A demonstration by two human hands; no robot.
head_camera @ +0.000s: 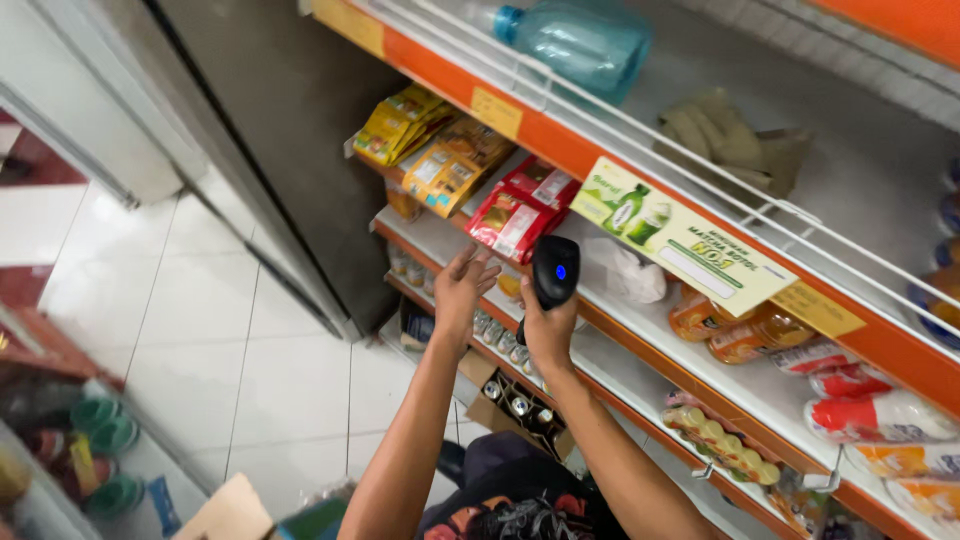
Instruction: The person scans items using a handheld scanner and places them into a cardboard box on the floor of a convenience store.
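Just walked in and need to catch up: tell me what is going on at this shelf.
A person stands at an orange-edged store shelf. The right hand holds a black handheld scanner with a blue light, raised toward the red packets on the shelf. The left hand is open and reaches toward those same packets, close to them but holding nothing. Yellow packets lie further along, and a blue water jug lies on the shelf above.

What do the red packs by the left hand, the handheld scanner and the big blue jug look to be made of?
Red packs: glossy plastic film, judging by the sheen and creases. Scanner in the right hand: matte black hard plastic, likely, with a lit blue spot. Blue jug: translucent tinted plastic; the shelf shows through it.
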